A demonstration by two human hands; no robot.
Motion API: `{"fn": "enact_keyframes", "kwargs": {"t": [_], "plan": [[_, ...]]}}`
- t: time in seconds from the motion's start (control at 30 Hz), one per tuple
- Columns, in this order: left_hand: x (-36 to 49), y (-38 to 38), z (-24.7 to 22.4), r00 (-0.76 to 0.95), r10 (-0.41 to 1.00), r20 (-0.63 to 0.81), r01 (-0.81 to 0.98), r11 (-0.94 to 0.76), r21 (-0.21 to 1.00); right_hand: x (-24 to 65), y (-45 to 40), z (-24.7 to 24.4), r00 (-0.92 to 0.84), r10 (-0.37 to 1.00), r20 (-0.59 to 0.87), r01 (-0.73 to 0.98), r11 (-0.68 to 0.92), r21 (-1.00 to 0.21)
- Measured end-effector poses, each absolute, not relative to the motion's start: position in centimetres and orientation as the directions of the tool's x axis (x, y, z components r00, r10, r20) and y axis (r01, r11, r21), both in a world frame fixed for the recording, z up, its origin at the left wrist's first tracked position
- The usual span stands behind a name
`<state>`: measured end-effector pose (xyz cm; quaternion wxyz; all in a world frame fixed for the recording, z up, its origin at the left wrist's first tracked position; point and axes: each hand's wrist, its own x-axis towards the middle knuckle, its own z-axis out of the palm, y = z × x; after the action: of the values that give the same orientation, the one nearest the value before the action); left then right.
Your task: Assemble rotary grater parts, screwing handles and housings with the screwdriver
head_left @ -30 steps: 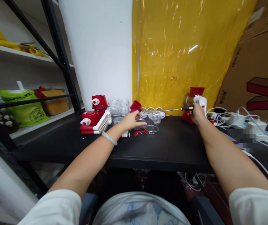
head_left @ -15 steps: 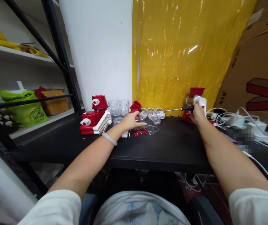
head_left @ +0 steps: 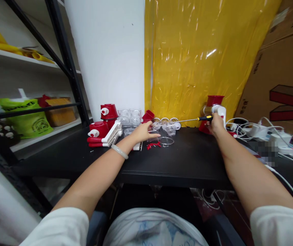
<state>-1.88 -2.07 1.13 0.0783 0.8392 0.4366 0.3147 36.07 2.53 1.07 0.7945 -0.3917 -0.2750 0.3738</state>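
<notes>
My right hand (head_left: 216, 123) is closed around the black-and-yellow handle of a screwdriver (head_left: 206, 118), whose long shaft points left. Its tip ends near a clear plastic part (head_left: 170, 128). My left hand (head_left: 144, 132) has thumb and fingers curved round a clear piece (head_left: 153, 134); how firmly it grips is partly hidden. Small red parts (head_left: 153, 146) and a clear ring (head_left: 166, 141) lie just in front. On the left are red housings (head_left: 99, 128) with a white arm (head_left: 112, 134). Behind my right hand stands a red and white device (head_left: 215, 100).
Clear cups (head_left: 129, 117) and a red cup (head_left: 148, 116) stand at the back of the black table (head_left: 177, 164). White cables and adapters (head_left: 281, 138) crowd the right side. A black-framed shelf (head_left: 71, 73) rises on the left, a cardboard box (head_left: 279, 68) on the right.
The screwdriver handle has turned slightly in my right hand, showing more yellow. My left hand has stayed in place.
</notes>
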Motion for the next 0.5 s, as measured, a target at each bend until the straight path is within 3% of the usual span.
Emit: {"fn": "enact_keyframes", "kwargs": {"t": [0.2,0.4,0.5], "plan": [[-2.0,-2.0,1.1,0.415,0.783,0.464,0.698,-0.601,0.39,35.8,3.0,1.1,0.58,0.805,0.124,-0.442,0.439,-0.782],[-2.0,-2.0,1.1,0.423,0.781,0.46,0.703,-0.603,0.377,36.1,3.4,-0.1,0.663,0.731,0.158,-0.206,0.382,-0.901],[-1.9,-2.0,1.1,0.425,0.782,0.456,0.697,-0.604,0.387,36.0,3.3,0.1,0.645,0.749,0.15,-0.26,0.4,-0.879]]}}
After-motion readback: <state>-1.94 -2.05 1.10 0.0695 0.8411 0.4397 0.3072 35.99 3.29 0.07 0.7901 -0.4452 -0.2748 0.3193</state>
